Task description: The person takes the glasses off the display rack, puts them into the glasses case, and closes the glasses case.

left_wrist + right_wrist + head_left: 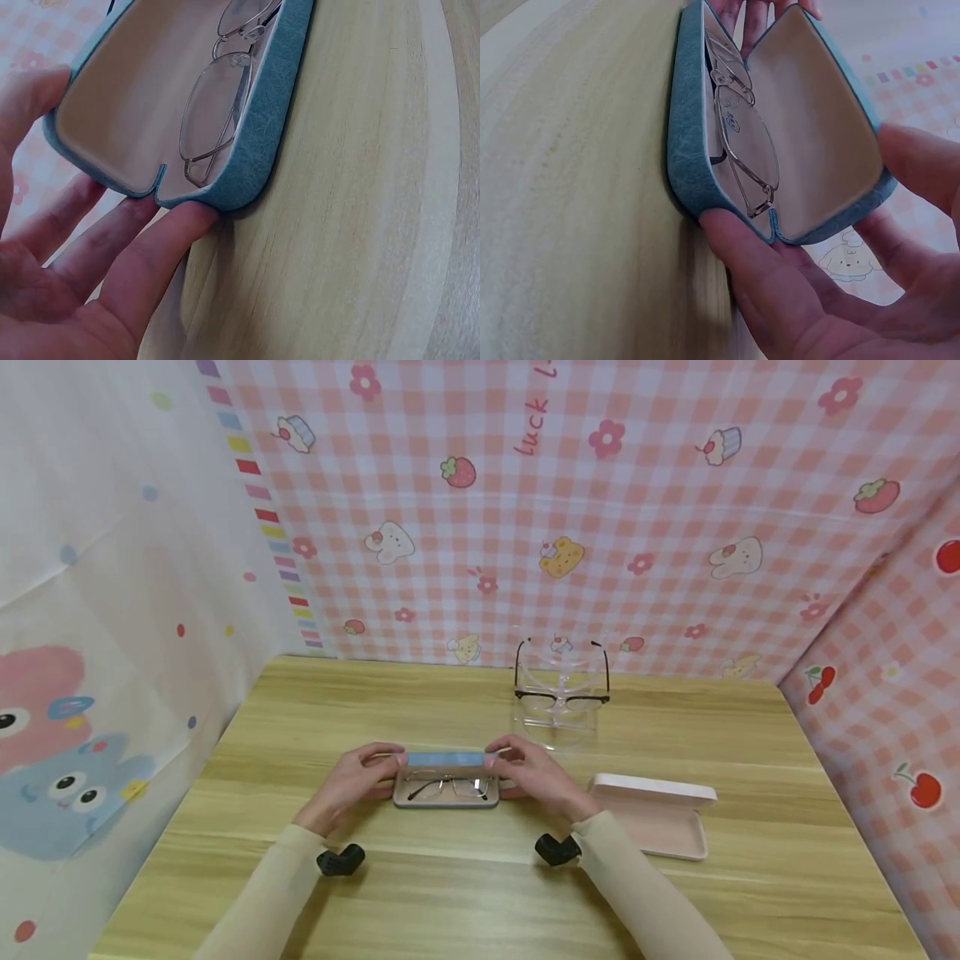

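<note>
"Left hand (360, 777), at the left end of the blue case (447, 759): what does it hold?"

"It grips that end, thumb on the rim of the raised lid, forefinger against the end of the base. The case lies left of the table's (450, 902) middle, well in from the near edge; whether it rests fully on the surface cannot be told."

"And inside?"

"Wire-rimmed glasses (459, 787) lie in the base, arms apparently folded, presumably to suit the shallow hollow."

"What of the right hand (536, 777)?"

"It grips the opposite end, mirroring the left. Such a paired hold probably steadies the lid and keeps the case level, its lined interior facing the person."

"Beyond it?"

"A clear display stand (558, 722), near the table's far edge and slightly right of its middle. It carries dark-framed glasses (562, 701), arms extended toward the far edge, likely so that the front is displayed. Nearer the right edge, a white case (654, 788) lies with its lid raised, partly hidden by the right sleeve (637, 877)."

"Can any label be read?"

"On the blue case, none is visible. One lens of the wire-rimmed glasses, nearer the right hand, bears a small mark (732, 124), illegible at this size. The patterned cloth (487, 514) behind the far edge reads 'Luck', followed by lettering only partly in view; the white case shows no legible brand."
</note>
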{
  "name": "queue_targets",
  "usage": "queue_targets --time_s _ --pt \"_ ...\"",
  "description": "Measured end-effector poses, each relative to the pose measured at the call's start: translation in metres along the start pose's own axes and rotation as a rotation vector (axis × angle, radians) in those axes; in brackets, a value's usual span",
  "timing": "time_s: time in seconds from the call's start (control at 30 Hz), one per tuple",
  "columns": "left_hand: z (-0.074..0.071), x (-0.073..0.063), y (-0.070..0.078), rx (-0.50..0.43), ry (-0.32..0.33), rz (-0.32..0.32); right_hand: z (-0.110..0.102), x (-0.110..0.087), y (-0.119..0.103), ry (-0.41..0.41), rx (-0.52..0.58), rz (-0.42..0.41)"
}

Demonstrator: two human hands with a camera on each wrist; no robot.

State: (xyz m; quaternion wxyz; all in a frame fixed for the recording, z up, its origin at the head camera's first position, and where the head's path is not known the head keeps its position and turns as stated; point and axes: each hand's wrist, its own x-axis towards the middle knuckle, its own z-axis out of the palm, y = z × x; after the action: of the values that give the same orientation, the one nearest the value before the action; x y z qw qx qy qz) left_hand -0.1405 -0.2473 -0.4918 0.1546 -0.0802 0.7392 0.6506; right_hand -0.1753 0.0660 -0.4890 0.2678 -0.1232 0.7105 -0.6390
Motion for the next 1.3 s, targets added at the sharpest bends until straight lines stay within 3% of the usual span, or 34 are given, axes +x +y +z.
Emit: queue_targets --time_s 0.43,0.8,1.3 --pt "-0.009 -0.004 -0.006 0.012 -0.095 0.049 0.003 -0.004 0.002 -0.039 0.035 0.01" --pt "-0.011 -0.007 -0.008 0.082 -0.085 0.062 0.004 -0.008 0.008 0.025 -0.241 -0.074" --pt "-0.012 -0.01 -0.007 0.151 -0.096 0.098 0.01 -0.012 0.012 0.033 -0.263 -0.126"
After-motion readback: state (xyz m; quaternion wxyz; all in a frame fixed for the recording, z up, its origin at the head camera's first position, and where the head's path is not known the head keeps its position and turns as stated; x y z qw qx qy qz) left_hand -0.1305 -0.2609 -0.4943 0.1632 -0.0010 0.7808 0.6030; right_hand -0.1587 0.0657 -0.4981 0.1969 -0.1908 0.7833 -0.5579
